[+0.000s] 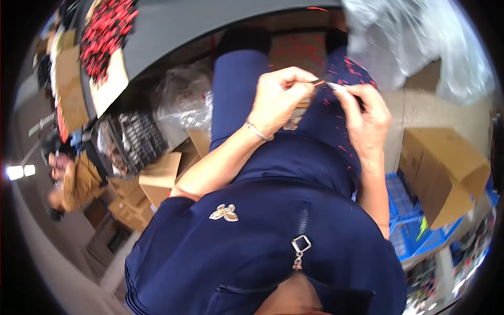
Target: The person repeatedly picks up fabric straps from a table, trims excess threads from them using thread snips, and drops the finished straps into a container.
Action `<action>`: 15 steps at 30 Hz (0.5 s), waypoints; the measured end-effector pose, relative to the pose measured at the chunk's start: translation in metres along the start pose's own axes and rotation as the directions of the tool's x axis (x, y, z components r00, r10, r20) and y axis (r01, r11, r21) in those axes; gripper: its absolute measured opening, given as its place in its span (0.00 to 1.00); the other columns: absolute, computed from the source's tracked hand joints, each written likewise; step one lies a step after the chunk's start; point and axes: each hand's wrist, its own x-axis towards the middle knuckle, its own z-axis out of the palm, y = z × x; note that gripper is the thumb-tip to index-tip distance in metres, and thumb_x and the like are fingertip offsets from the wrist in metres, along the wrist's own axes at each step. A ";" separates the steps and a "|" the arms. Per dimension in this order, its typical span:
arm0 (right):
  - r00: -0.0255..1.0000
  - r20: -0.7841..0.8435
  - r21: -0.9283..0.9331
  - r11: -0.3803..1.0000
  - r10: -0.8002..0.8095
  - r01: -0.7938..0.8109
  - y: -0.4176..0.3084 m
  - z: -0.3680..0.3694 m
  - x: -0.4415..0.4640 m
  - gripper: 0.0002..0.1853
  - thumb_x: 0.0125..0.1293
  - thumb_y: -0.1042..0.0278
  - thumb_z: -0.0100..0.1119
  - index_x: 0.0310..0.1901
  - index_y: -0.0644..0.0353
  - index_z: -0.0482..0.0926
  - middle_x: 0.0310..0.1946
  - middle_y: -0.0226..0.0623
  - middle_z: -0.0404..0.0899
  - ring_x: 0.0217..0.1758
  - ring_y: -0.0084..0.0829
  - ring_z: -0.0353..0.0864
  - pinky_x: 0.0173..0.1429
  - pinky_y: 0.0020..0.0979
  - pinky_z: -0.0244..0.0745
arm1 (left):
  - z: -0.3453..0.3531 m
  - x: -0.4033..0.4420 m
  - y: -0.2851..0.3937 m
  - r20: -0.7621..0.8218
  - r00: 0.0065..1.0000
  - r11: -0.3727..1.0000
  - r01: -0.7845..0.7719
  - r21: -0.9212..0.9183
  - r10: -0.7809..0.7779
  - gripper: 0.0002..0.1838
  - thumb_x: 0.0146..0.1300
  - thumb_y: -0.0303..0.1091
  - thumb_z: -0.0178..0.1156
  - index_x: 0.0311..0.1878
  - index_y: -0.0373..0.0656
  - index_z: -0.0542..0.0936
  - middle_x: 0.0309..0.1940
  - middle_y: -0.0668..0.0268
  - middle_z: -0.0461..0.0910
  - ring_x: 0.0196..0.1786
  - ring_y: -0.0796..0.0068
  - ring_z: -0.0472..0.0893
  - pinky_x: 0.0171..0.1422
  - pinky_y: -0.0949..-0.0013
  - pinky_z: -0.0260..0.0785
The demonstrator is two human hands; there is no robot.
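Observation:
Between the thumb and fingers of my left hand (278, 100) is a small dark piece (319, 82) with a reddish edge, held above my lap. My right hand (367, 113) is closed in a pinch just to the right, its fingertips close to the piece. A small pale tip shows at those fingertips, too small to name. Red scraps (344, 147) lie scattered over the dark blue trousers on my right thigh.
A grey table (178, 23) bears a heap of red and black pieces (107, 37) at upper left. Clear plastic (420, 42) hangs at upper right. A cardboard box (441, 163) stands by blue crates (401, 236) at right. Another person (79, 181) is at far left.

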 end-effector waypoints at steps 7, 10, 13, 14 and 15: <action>0.971 -0.076 -0.024 0.973 0.229 -0.231 0.041 0.020 0.006 0.10 0.65 0.67 0.68 0.43 0.62 0.82 0.36 0.31 0.84 0.39 0.19 0.81 0.46 0.24 0.76 | -0.104 0.009 -0.012 -0.413 0.842 0.932 -0.262 0.252 0.348 0.10 0.64 0.26 0.63 0.47 0.34 0.81 0.36 0.60 0.86 0.37 0.78 0.83 0.46 0.75 0.76; 0.974 -0.066 -0.087 0.971 0.218 -0.223 0.048 0.029 0.010 0.11 0.66 0.63 0.67 0.43 0.61 0.82 0.37 0.34 0.85 0.40 0.23 0.83 0.49 0.26 0.76 | -0.183 0.004 -0.037 -0.578 0.700 0.901 -0.243 0.360 0.420 0.10 0.62 0.27 0.67 0.45 0.35 0.82 0.35 0.66 0.85 0.39 0.82 0.81 0.47 0.75 0.74; 0.971 -0.060 -0.092 0.967 0.231 -0.236 0.052 0.038 0.011 0.11 0.66 0.62 0.67 0.43 0.60 0.83 0.37 0.35 0.86 0.42 0.25 0.83 0.50 0.27 0.76 | -0.263 -0.005 -0.080 -0.718 0.549 0.888 -0.111 0.446 0.429 0.11 0.60 0.30 0.69 0.43 0.35 0.83 0.34 0.64 0.85 0.38 0.79 0.82 0.46 0.74 0.75; 0.969 -0.058 -0.109 0.963 0.242 -0.247 0.054 0.040 0.012 0.11 0.66 0.62 0.67 0.43 0.60 0.83 0.37 0.35 0.86 0.42 0.25 0.84 0.50 0.27 0.76 | -0.285 -0.009 -0.094 -0.723 0.522 0.856 -0.029 0.515 0.453 0.11 0.61 0.29 0.67 0.44 0.35 0.83 0.35 0.62 0.86 0.39 0.76 0.84 0.48 0.72 0.75; 0.966 -0.056 -0.125 0.958 0.252 -0.258 0.055 0.041 0.012 0.12 0.65 0.62 0.67 0.44 0.60 0.83 0.37 0.36 0.86 0.42 0.26 0.84 0.51 0.27 0.75 | -0.304 -0.015 -0.109 -0.725 0.497 0.815 0.057 0.577 0.478 0.11 0.61 0.29 0.65 0.45 0.35 0.83 0.36 0.60 0.87 0.40 0.73 0.85 0.49 0.70 0.76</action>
